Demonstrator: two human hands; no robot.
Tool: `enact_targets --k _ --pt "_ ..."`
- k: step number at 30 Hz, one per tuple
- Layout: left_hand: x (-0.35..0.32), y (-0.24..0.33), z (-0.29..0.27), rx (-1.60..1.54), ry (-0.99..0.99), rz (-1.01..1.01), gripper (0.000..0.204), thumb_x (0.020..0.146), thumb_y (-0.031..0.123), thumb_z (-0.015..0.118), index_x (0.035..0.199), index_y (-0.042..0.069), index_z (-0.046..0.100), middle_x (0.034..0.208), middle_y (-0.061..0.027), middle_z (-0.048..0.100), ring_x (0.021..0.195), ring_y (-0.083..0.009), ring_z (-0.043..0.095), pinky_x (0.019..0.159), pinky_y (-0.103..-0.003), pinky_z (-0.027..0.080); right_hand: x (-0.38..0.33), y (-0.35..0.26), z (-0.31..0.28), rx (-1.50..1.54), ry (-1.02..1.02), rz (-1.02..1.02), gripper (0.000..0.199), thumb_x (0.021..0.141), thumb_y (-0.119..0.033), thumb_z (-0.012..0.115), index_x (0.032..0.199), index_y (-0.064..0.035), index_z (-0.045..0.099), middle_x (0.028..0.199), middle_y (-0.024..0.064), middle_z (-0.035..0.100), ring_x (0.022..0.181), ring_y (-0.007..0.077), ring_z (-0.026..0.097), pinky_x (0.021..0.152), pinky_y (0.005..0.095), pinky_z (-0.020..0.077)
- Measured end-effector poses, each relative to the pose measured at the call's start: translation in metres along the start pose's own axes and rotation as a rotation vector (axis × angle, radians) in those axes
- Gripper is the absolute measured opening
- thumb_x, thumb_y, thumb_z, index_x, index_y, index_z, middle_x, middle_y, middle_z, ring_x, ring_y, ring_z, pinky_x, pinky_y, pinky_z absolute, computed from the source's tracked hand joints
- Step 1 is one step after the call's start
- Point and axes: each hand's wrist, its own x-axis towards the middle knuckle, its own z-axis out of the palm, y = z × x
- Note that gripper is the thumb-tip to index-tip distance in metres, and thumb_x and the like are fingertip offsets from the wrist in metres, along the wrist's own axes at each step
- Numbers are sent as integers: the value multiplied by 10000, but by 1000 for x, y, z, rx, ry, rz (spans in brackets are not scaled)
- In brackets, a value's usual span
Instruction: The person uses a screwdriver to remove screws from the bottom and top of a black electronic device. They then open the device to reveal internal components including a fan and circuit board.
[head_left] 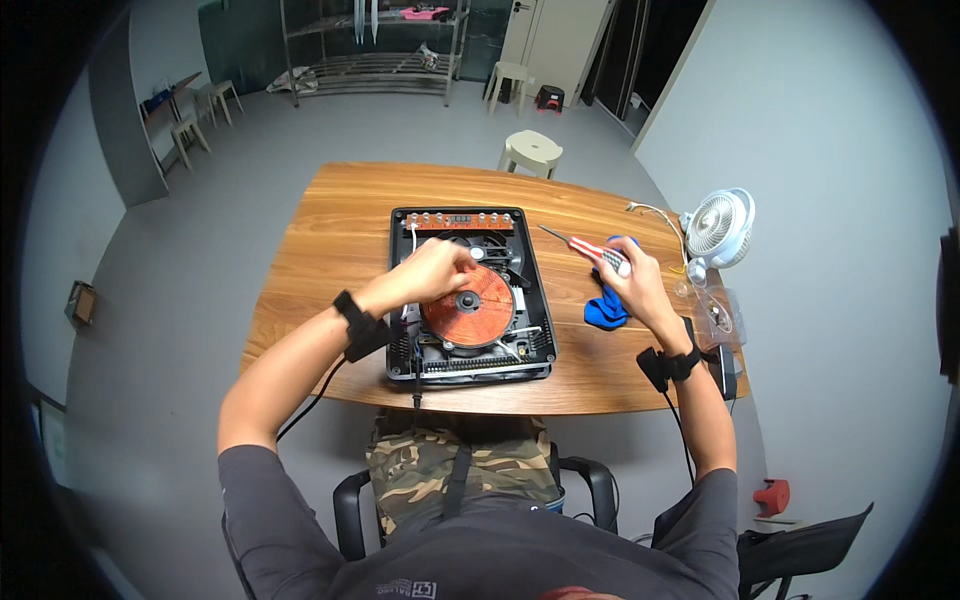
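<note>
An opened induction cooker (540,340) lies on the wooden table in front of me, its black housing showing a round copper-coloured coil (485,315) and wiring. My left hand (435,272) reaches over the coil's upper left edge with its fingers curled down and together; whatever is between the fingertips is hidden. To the right of the housing, my right hand (635,283) is closed around a screwdriver (590,250) with a red, white and blue handle. Its thin shaft points up and left, above the table. A blue cloth (606,308) lies beside and partly behind this hand.
A small white fan (720,228) stands at the table's right edge, with a clear plastic box (722,318) nearer to me. An orange circuit board (460,221) sits along the housing's far side. A beige stool (532,150) stands beyond the table. Cables hang from both wrist straps.
</note>
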Motion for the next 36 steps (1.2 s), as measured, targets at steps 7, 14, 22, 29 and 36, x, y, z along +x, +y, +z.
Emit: enact_targets --k 7,14,22,29,36 --pt "64 21 25 -10 67 257 242 873 85 742 1091 -19 742 983 -206 742 917 -338 731 833 -403 576 57 -41 21 27 -133 -15 326 938 -307 759 918 15 713 755 119 728 702 147 700 643 311 536" --pt "75 13 30 -70 -93 202 206 865 108 743 1035 -9 736 927 -210 736 839 -328 724 777 -422 554 76 -57 45 -32 -165 -70 426 916 -394 735 845 24 690 736 232 705 708 393 715 668 443 561" --pt "72 15 30 -75 -99 83 193 899 149 729 1027 6 738 839 -202 729 758 -330 705 750 -413 548 82 -56 50 -66 -203 -67 436 929 -401 715 860 29 695 753 242 709 715 408 711 677 449 566" --pt "73 8 33 -63 -87 77 192 886 129 711 1041 23 752 847 -216 728 801 -356 720 774 -432 557 83 -57 52 -69 -220 -43 434 929 -401 716 876 29 693 755 246 706 712 408 709 676 446 566" --pt "72 6 34 -38 -64 89 198 878 124 710 1046 33 759 844 -216 729 816 -361 725 783 -436 560 86 -55 54 -76 -223 -58 431 932 -397 714 871 30 693 747 246 704 718 410 715 679 448 569"
